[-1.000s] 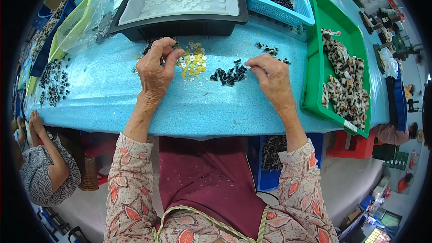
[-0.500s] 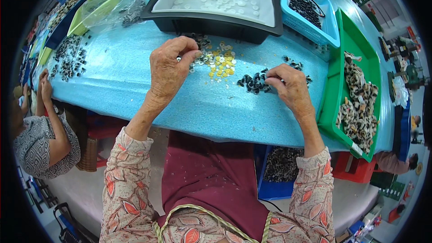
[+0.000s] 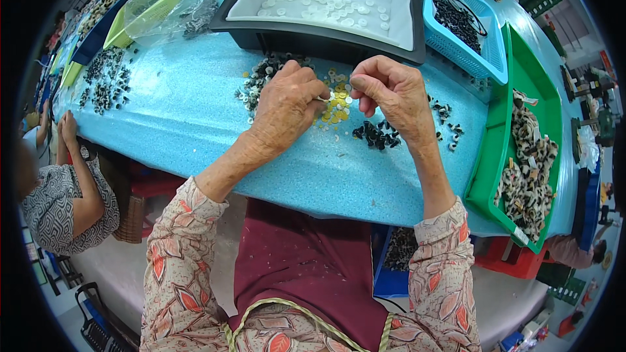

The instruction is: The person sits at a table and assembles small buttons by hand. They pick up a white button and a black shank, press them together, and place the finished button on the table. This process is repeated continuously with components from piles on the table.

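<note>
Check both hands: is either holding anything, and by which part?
Cannot be told. Left hand and right hand meet with fingertips pinched over the yellow pieces; anything between them is too small to see.

We see a speckled turquoise table [image 3: 195, 111] bearing small yellow rings [image 3: 336, 107] with black plastic bits [image 3: 375, 133] just right of them.

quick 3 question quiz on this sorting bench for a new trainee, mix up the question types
1. True or false: the small yellow rings lie on the blue table between the left hand and the right hand.
2. Which tray holds white round pieces? A) the green tray B) the black tray C) the blue basket
3. Fill in: the pile of small black parts lies just below the ____ hand.

Key: 1 true; 2 B; 3 right
</note>
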Motion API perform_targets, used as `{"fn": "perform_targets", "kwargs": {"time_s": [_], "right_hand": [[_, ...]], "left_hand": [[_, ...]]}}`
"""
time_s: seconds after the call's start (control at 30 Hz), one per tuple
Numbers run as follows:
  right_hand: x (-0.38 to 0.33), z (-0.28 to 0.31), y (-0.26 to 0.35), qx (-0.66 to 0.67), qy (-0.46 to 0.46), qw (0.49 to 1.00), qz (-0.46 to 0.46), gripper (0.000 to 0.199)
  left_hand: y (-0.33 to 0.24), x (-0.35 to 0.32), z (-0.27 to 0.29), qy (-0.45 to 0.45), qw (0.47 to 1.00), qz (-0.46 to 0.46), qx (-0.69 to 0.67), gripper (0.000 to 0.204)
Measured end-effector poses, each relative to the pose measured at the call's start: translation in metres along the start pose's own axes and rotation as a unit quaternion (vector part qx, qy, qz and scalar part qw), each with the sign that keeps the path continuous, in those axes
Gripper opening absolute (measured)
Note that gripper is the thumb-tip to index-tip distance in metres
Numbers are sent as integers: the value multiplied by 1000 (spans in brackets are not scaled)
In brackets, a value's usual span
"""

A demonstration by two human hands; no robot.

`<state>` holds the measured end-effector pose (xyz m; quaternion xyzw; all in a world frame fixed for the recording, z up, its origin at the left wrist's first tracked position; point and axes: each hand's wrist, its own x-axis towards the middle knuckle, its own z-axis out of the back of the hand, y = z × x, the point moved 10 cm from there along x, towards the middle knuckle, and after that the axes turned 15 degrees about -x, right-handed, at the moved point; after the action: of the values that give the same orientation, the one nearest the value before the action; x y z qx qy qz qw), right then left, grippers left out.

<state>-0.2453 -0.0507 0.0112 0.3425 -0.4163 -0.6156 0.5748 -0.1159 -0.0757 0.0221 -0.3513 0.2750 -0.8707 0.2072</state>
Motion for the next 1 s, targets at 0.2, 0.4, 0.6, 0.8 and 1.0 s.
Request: {"fn": "perform_targets", "kwargs": {"time_s": [0.2,0.4,0.6,0.8,1.0], "right_hand": [[1,-5,-15,118,-21,993,3,11],[-4,-3,-25,167,6,986,-24,17],[-5,-12,-28,262,30,964,-31,18],[-7,-27,-29,365,73,926,-57,17],[-5,-39,-33,383,99,917,-54,17]], "left_hand": [[7,2,-6,10,999,24,25,13],[21,4,-6,-9,997,68,-31,9],[52,-3,7,-83,913,245,-316,5],[54,-3,0,-64,854,250,-452,13],[42,-4,-14,-31,826,257,-501,18]]}}
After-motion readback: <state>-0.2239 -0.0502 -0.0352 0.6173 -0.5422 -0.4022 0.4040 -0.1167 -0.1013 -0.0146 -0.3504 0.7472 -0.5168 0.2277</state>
